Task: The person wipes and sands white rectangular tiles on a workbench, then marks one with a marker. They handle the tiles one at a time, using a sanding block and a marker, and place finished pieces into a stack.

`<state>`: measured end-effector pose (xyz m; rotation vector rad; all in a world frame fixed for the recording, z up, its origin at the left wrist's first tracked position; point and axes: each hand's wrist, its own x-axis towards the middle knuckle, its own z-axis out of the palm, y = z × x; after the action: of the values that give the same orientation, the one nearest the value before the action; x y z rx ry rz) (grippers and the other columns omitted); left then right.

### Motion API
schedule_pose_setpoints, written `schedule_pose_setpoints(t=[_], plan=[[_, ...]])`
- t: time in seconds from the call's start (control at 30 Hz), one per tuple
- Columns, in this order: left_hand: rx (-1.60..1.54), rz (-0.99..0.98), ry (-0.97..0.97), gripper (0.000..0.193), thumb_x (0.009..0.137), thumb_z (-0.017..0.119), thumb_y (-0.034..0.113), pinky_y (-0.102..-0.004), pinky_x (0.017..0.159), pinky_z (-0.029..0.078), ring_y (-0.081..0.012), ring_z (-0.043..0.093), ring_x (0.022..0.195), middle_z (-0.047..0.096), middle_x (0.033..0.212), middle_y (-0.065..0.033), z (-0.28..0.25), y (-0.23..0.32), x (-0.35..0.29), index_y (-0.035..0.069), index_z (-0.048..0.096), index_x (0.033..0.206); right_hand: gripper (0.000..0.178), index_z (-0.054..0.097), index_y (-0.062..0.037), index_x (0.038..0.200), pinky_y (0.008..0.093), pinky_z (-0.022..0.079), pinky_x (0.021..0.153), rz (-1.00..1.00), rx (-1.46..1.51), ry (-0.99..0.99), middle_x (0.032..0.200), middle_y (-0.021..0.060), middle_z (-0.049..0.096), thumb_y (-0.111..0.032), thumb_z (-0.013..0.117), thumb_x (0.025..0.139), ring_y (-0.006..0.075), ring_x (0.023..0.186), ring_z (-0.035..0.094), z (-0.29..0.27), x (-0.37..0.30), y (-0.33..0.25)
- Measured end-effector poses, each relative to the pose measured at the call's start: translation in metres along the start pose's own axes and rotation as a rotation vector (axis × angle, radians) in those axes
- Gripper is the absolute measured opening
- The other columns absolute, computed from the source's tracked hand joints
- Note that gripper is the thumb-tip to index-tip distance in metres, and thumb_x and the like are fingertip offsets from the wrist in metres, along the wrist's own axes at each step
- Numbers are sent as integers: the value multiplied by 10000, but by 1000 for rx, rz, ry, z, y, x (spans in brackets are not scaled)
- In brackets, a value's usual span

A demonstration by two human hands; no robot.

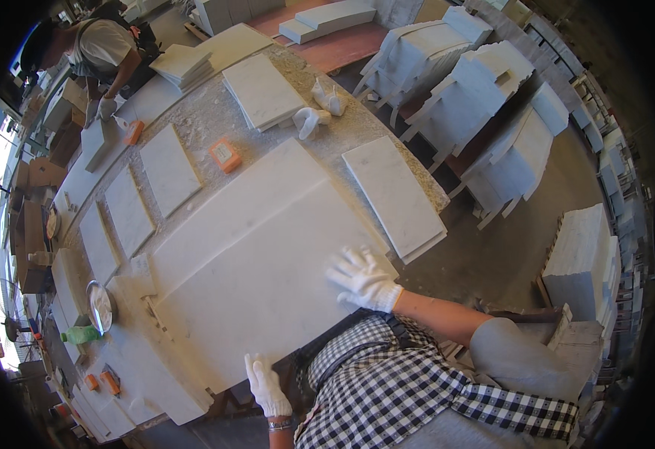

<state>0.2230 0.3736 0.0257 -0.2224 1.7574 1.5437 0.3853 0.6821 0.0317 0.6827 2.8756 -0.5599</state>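
Observation:
My right hand (pixel 366 281), in a white knit glove, lies with fingers spread on the right part of a large pale stone slab (pixel 260 269). At the slab's near edge is my left hand (pixel 266 385), gloved the same way, its fingers stretched out and holding nothing. Whether that hand touches the edge I cannot tell. Behind the slab, another stone panel (pixel 237 198) shows as a raised or underlying strip. To the right of it lies a short stack of narrow white slabs (pixel 395 196).
Several stone tiles (pixel 129 209) lie left on the dusty table, with an orange block (pixel 225 155) near them. Crumpled white gloves (pixel 311 121) rest farther back. A round pan (pixel 101 307) and green bottle (pixel 80 334) stand left. A co-worker (pixel 106 56) works far left; stone stacks (pixel 477 97) stand right.

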Motion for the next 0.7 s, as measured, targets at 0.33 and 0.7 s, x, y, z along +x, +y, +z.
schedule_pose_setpoints(t=[0.33, 0.7], plan=[[-1039, -864, -414, 914, 1008, 334, 644, -496, 1023, 426, -411, 456, 1175, 423, 1377, -282, 48, -15, 19, -183, 286, 1392, 697, 498, -80, 1356, 454, 495, 934, 711, 325, 259, 1298, 189, 552, -457, 748, 825, 374, 1145, 581, -1, -35, 28], [-246, -431, -808, 325, 1022, 400, 344, -373, 911, 402, -253, 523, 1028, 596, 1154, -84, 72, -22, 31, 59, 502, 1139, 502, 673, 11, 1131, 373, 535, 838, 595, 725, 44, 1055, 212, 717, -398, 757, 853, 286, 951, 689, -35, -11, 65]])
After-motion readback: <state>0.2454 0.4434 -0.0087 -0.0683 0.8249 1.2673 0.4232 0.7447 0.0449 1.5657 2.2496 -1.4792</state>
